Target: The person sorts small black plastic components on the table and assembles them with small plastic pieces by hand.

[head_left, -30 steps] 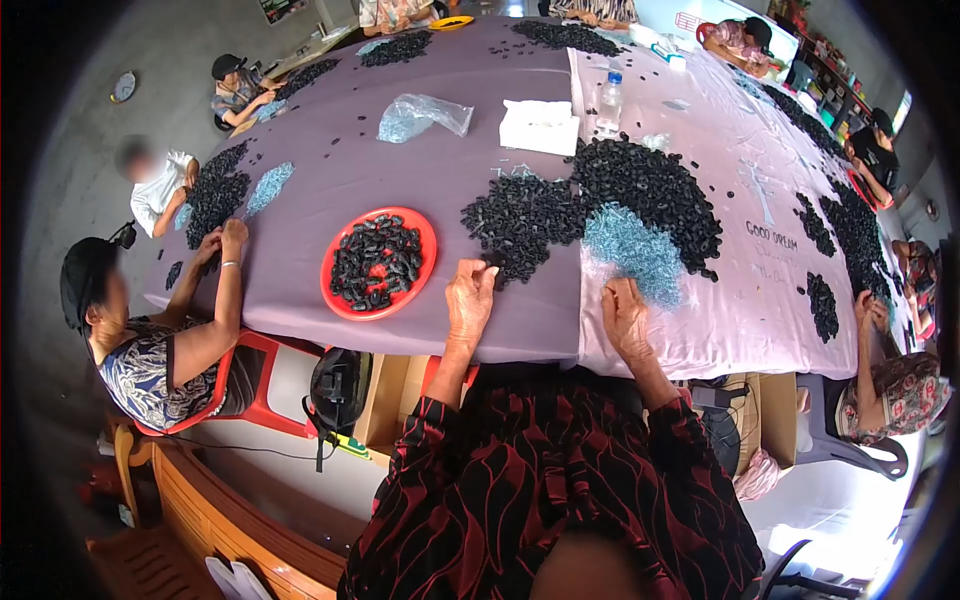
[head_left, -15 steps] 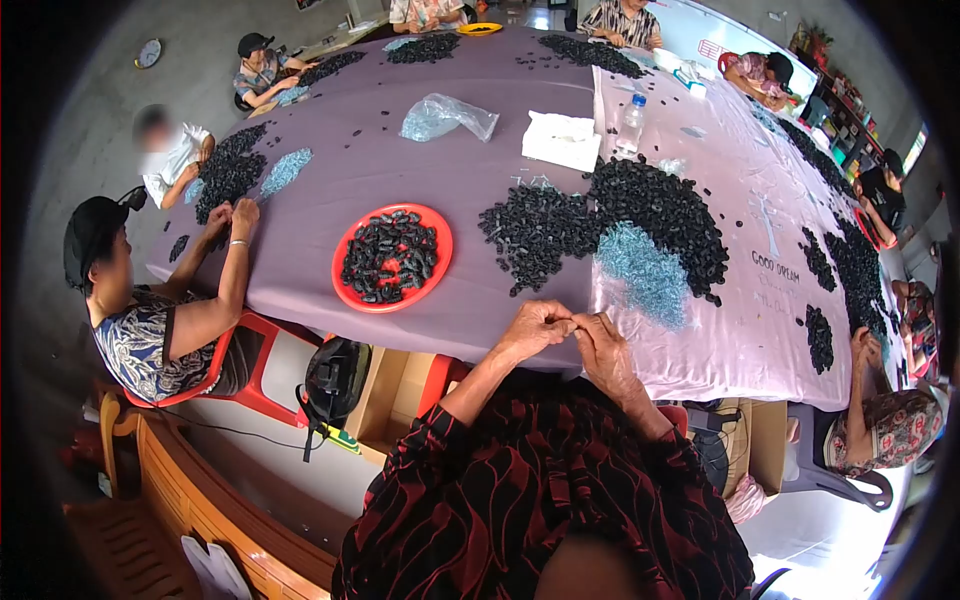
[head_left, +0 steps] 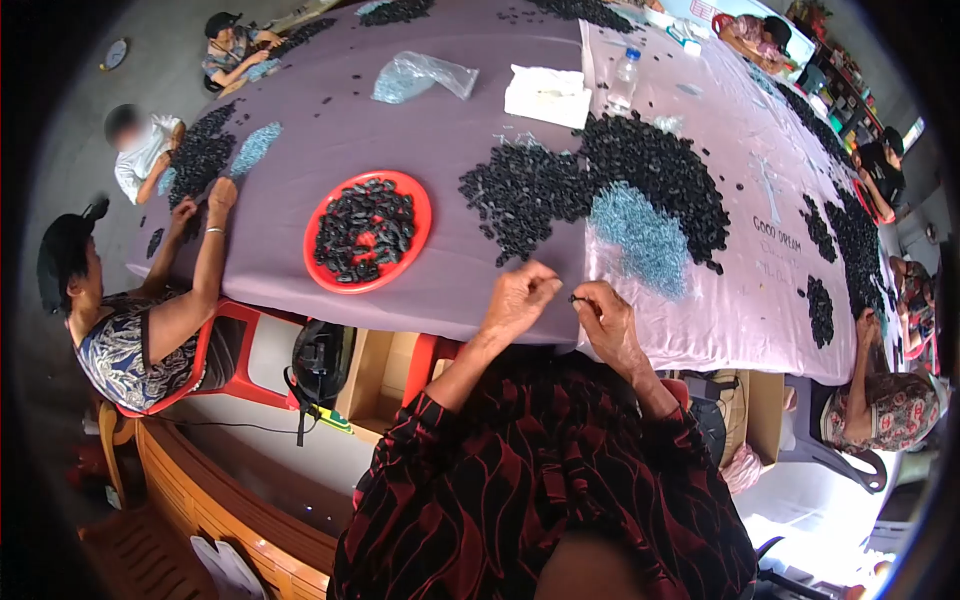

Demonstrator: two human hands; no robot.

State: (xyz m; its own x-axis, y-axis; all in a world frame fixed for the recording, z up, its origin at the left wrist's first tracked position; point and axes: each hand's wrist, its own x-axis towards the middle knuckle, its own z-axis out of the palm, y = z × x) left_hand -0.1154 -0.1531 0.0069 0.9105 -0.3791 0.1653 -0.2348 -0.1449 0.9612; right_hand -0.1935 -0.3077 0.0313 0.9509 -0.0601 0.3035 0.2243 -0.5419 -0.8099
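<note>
Two bare hands, a left hand (head_left: 524,298) and a right hand (head_left: 608,322), are poised side by side at the near edge of a purple tablecloth (head_left: 470,80), a narrow gap between their fingertips. Both forearms slant inward from patterned black-and-red sleeves (head_left: 407,428). The left has its back upward, fingers curled and thumb and forefinger tips drawn together; I cannot tell whether anything sits between them. The right, knuckles bent and tips turned leftward, pinches a small black piece (head_left: 574,299) between thumb and forefinger, just right of the left hand. Beyond them lie a left black heap (head_left: 520,195), a larger right black heap (head_left: 665,175) and, nearer on the right, a pile of translucent blue pieces (head_left: 640,240). To the left, a round red plate (head_left: 421,222) carries more black pieces (head_left: 350,258).
</note>
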